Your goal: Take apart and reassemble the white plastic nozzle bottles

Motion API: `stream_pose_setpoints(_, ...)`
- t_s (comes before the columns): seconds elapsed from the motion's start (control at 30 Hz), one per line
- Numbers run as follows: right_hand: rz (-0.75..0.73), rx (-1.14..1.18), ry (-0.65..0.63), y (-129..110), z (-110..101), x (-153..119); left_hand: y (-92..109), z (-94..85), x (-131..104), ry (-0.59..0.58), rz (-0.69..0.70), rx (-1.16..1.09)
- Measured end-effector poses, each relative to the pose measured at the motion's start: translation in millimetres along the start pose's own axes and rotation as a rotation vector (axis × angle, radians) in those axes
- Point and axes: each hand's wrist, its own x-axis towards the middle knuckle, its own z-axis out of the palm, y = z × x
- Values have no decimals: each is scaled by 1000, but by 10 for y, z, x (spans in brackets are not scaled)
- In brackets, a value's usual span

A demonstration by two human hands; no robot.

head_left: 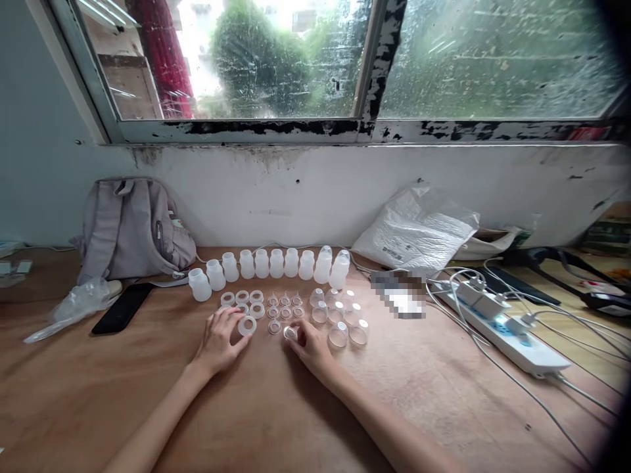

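My left hand [221,338] is at the white collar rings [256,310], its thumb and fingers around the nearest ring [247,326]. Between the thumb and fingers of my right hand [309,345] is a small clear nipple [290,334], at the near right of the other clear nipples [284,302]. Transparent dome caps [338,336] stand in rows just right of that hand. Behind everything, frosted white bottles [262,264] form a curved row; the two at its right end have domed tops [340,268].
A grey backpack [133,226], a black phone [122,309] and a crumpled clear bag [79,305] lie at the left. At the right are a silvery plastic bag [419,226], a white power strip [513,338] with trailing cables and a black strapped object [582,279]. A window wall rises behind.
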Motion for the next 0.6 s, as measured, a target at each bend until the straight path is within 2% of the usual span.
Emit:
stream_pose_setpoints(0.17,-23,-21,-16,1,9,28,-193,35,-69,13,-55,111)
stream_pose_setpoints(0.6,112,122,16,62,9,107,-251,60,-148,3,-145,164)
